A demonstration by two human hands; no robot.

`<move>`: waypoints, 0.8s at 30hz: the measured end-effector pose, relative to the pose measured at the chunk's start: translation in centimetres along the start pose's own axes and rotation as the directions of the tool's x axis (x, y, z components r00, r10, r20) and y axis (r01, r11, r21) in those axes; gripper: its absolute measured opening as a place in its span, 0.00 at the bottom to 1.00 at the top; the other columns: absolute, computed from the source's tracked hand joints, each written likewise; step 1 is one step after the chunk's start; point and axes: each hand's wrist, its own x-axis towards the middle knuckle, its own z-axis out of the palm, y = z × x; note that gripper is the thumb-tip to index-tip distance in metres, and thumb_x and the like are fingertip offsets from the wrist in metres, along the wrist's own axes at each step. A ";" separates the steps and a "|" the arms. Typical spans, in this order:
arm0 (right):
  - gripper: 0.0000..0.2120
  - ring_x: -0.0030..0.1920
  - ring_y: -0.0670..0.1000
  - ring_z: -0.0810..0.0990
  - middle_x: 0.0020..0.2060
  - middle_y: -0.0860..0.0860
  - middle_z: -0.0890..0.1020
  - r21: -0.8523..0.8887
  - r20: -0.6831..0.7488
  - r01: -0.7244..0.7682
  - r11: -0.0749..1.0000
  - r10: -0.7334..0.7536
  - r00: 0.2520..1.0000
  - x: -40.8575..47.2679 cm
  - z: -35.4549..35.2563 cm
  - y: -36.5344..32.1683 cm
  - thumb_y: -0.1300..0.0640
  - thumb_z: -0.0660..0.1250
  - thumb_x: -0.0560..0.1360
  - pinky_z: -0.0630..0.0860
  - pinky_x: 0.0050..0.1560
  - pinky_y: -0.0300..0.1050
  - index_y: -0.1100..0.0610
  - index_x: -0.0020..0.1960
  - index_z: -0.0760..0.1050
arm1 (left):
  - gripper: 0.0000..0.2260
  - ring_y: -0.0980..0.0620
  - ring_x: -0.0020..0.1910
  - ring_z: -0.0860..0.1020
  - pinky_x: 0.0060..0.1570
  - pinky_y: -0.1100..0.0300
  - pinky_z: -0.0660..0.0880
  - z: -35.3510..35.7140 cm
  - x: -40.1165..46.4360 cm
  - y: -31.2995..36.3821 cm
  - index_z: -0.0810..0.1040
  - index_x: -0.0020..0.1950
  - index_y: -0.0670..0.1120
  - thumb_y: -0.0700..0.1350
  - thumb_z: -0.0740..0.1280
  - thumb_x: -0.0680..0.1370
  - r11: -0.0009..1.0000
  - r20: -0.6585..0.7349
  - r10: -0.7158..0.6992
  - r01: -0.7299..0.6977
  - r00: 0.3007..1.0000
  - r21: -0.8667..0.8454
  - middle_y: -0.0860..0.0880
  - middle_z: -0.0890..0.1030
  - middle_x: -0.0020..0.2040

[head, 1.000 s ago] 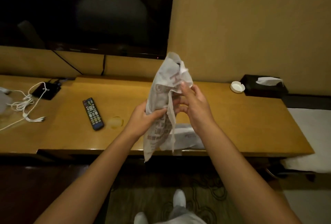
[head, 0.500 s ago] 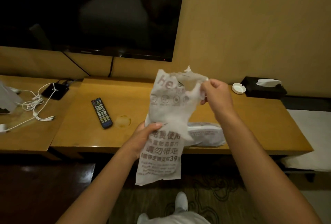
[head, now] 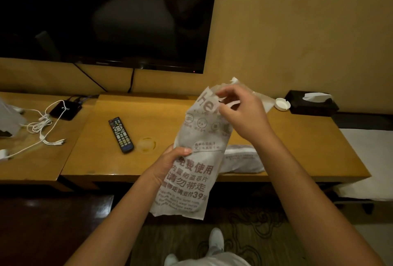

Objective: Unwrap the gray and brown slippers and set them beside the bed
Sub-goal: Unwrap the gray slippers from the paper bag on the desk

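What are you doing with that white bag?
A person is opening a wrapped slipper bag over the wooden desk. The left hand grips its middle, and the right hand pinches the torn top edge. A second wrapped package lies on the desk behind it, unopened. A remote control lies farther left. No slipper is out yet.

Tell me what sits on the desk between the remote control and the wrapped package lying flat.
In the head view, between the remote control and the flat package lies a faint round ring mark on bare wood; the held bag hangs in front.
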 end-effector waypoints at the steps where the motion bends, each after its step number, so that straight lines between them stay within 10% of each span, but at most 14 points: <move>1: 0.09 0.47 0.44 0.81 0.47 0.43 0.81 0.031 0.094 -0.044 0.999 0.041 0.995 0.1 0.4 -0.2 0.57 0.73 0.73 0.77 0.46 0.39 0.48 0.50 0.78 | 0.30 0.38 0.48 0.85 0.48 0.46 0.81 -0.1 0.0 -0.1 0.77 0.68 0.42 0.43 0.74 0.65 1.000 0.013 0.006 -0.006 1.000 0.017 0.37 0.85 0.54; 9: 0.22 0.57 0.52 0.77 0.56 0.49 0.79 -0.384 0.442 0.185 0.905 0.004 0.897 -0.2 1.7 -0.8 0.59 0.73 0.68 0.78 0.56 0.51 0.52 0.61 0.76 | 0.18 0.49 0.49 0.86 0.43 0.59 0.80 0.4 -0.8 0.9 0.83 0.56 0.49 0.47 0.71 0.66 0.860 -0.009 0.093 -0.075 0.996 0.505 0.47 0.87 0.52; 19: 0.22 0.56 0.53 0.79 0.57 0.48 0.79 -0.497 0.856 0.230 0.837 0.429 0.287 1.6 1.3 -2.8 0.51 0.74 0.73 0.82 0.54 0.55 0.45 0.64 0.71 | 0.04 0.55 0.35 0.74 0.34 0.59 0.70 1.3 -1.1 1.1 0.76 0.39 0.47 0.42 0.69 0.66 0.627 0.165 -0.060 -0.091 0.984 0.774 0.53 0.76 0.36; 24: 0.33 0.53 0.55 0.78 0.54 0.49 0.76 -0.592 0.802 0.499 0.633 0.528 0.281 -0.6 4.9 -2.5 0.42 0.77 0.65 0.81 0.53 0.55 0.49 0.65 0.70 | 0.10 0.49 0.38 0.72 0.38 0.50 0.66 1.4 -0.3 0.2 0.74 0.43 0.39 0.42 0.71 0.68 0.577 0.152 -0.127 -0.051 0.980 0.815 0.46 0.74 0.39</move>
